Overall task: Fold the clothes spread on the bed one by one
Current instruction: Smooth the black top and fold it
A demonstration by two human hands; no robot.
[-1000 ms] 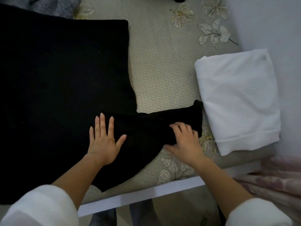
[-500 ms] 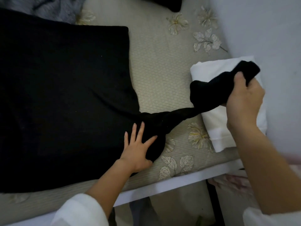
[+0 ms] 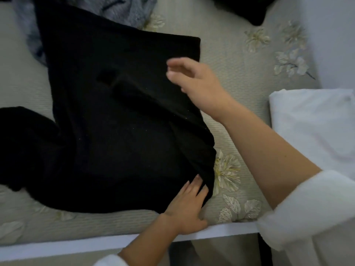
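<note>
On the bed (image 3: 230,73), left hand (image 3: 184,206) lies flat, pinning the black sweater (image 3: 115,141) fold; right hand (image 3: 197,81) loose, empty. I'd smooth the sleeve (image 3: 146,95) flat.

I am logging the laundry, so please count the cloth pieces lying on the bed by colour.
Black: 2, the sweater and a piece at the top edge
Grey: 1, the fluffy garment
White: 1, the folded cloth
Total: 4

single head-worn view, facing forward and down, close over bed (image 3: 230,60)
</note>
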